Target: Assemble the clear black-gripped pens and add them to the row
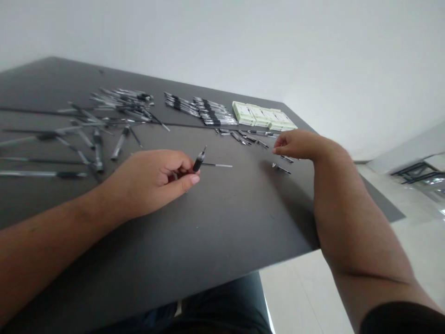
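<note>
My left hand (158, 181) is closed around a pen (199, 160) with a black rubber grip, pinched between thumb and fingers, its tip pointing up. The pen's lower part is hidden by the hand. Just beyond it a thin ink refill (218, 165) lies on the dark table (222, 222). To the right, my right hand (295, 144) hovers above small black-and-clear pen caps (284, 170), its fingers loosely curled and a little apart; nothing shows between them. More small caps (243, 138) are scattered to the left of that hand.
Loose pens and parts (120, 104) are heaped at the left, with single pens (98, 150) nearer me. Neat rows of pens (215, 112) lie at the back, beside pale green boxes (262, 116). A seam crosses the table; a wall stands behind it.
</note>
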`<state>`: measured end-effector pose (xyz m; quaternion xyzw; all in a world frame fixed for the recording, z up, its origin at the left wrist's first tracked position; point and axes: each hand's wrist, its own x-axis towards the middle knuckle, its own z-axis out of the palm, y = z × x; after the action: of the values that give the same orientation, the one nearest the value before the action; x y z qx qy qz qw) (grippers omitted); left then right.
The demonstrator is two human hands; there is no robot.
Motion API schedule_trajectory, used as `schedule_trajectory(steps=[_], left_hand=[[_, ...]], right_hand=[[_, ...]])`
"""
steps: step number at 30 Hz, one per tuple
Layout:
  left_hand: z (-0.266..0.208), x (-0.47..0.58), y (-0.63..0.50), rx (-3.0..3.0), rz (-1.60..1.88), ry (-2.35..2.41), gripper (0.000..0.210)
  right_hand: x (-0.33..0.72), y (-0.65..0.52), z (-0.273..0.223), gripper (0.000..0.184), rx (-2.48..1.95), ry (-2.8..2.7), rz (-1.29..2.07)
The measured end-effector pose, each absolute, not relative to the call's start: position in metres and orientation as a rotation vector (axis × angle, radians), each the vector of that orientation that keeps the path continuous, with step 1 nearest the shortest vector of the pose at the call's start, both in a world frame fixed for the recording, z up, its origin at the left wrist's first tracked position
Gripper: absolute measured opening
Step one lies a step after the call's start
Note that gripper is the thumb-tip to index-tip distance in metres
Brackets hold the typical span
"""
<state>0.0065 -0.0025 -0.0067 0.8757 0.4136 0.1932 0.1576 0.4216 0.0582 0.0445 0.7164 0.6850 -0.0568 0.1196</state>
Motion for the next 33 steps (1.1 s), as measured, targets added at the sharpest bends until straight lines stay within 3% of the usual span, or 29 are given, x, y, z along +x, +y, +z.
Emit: schedule_trajectory(steps=[9,14,16,20,23,27,33], left_hand=[[-0.011,0.007,0.001,2.483,0.639,1.184,0.034],[-0.01,0.008,0.0,2.441,0.682,1.179,0.034],[-0.009,0.009,-0.001,2.417,0.686,1.175,0.033],[-0.007,0.011,-0.002,2.402,0.693,1.16,0.031],[-0.006,0.012,-0.002,2.427,0.68,1.136,0.031],[-0.005,0.015,-0.002,2.485,0.629,1.073,0.036],[-0.008,0.015,-0.002,2.501,0.588,1.103,0.037]], right_hand=[[0.419,0.058,0.042,0.015,2.108,2.043,-0.145],[0.393,0.054,0.033,0.017,2.273,2.479,-0.049],[0.37,0.045,0.026,0.022,2.162,2.865,-0.202],[0.312,0.017,0.008,0.041,1.499,3.401,-0.796],[0.277,-0.002,-0.004,0.035,1.123,3.546,-0.922],[0.258,-0.011,-0.014,0.032,1.199,3.552,-1.108],[0.263,-0.012,-0.009,0.034,1.248,3.654,-0.981]])
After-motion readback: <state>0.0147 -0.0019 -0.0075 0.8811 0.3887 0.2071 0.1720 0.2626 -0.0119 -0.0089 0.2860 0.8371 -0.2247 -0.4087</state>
